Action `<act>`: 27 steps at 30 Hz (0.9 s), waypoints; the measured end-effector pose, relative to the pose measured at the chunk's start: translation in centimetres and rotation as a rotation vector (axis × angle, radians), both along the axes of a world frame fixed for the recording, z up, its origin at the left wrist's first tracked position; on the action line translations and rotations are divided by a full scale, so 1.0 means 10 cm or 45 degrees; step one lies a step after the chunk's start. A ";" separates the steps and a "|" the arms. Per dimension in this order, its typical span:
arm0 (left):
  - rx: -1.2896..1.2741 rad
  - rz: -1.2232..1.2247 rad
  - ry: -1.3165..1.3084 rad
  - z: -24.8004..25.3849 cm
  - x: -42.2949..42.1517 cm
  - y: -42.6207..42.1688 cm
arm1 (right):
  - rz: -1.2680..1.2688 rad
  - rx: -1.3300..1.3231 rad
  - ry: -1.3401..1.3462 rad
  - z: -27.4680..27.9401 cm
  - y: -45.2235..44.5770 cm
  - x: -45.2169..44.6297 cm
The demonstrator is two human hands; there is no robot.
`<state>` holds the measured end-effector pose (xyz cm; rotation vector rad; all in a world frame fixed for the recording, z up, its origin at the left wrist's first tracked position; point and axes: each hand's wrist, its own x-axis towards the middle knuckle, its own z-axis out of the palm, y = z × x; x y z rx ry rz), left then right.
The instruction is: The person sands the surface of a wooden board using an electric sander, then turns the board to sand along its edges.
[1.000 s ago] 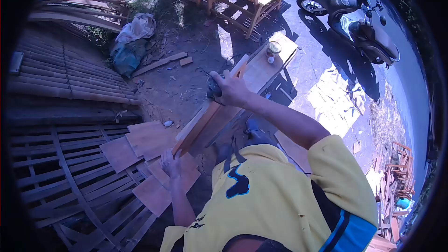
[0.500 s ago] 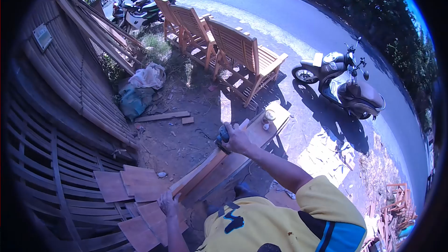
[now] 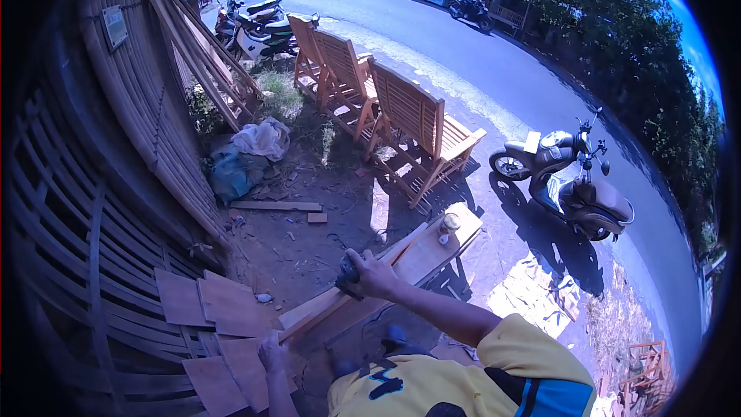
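Note:
My right hand [image 3: 375, 274] is wrapped over a dark handheld power sander [image 3: 350, 275], which rests on the top edge of a long wooden plank [image 3: 315, 313]. My left hand [image 3: 273, 352] grips the near left end of that plank, its fingers partly hidden. The plank lies slanted along a wooden bench [image 3: 424, 259]. On the bench's far end stands a small jar [image 3: 450, 222] with a pale lid, a little white object beside it.
Several wooden chairs [image 3: 405, 100] stand ahead by the road. A parked motorbike [image 3: 563, 174] is to the right. Flat wooden boards [image 3: 231, 305] lie at the left near a slatted bamboo wall [image 3: 127, 108]. A wood offcut [image 3: 278, 206] lies on the ground.
My right hand has slid the sander along the plank toward my left hand. The view has tilted up, and a rider on a motorbike now shows on the road.

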<state>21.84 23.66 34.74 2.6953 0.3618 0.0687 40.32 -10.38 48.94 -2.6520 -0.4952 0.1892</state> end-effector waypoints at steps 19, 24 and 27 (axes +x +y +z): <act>-0.729 0.099 -0.105 -0.47 -0.17 0.26 | 0.263 0.055 -0.052 0.04 1.08 -0.75; -0.803 -0.044 -0.233 -0.34 -0.20 0.25 | 0.418 0.152 0.000 -0.07 1.50 -1.07; -0.701 0.062 -0.108 -0.20 -0.18 0.21 | 0.370 0.133 -0.019 0.06 1.21 -0.89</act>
